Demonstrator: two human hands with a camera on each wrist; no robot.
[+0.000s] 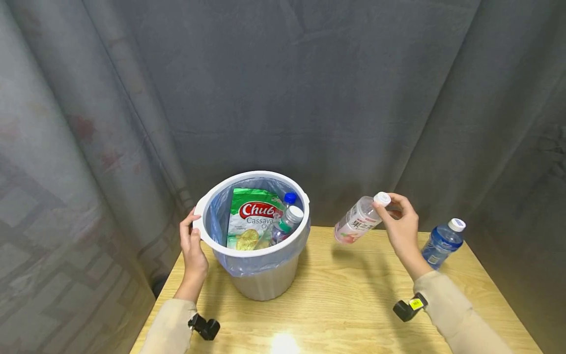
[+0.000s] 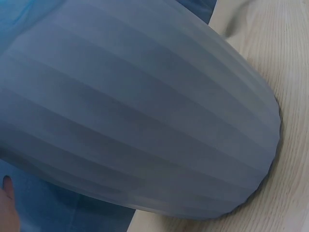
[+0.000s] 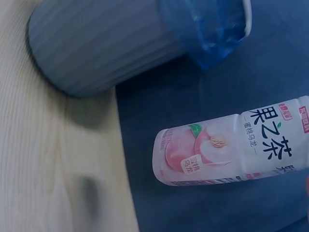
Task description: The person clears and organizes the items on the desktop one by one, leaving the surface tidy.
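A grey ribbed bin [image 1: 261, 280] lined with blue plastic is holding a green snack bag [image 1: 247, 219] and two capped bottles [image 1: 287, 216]. The left hand [image 1: 193, 250] is gripping its white rim; the right hand [image 1: 401, 223] is pinching a pink-labelled peach drink bottle [image 1: 359, 219] by its cap, above the wooden table [image 1: 345, 305].

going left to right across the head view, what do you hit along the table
left hand on the bin's rim → bin → peach drink bottle → right hand pinching that bottle by its cap end → blue water bottle standing on the table
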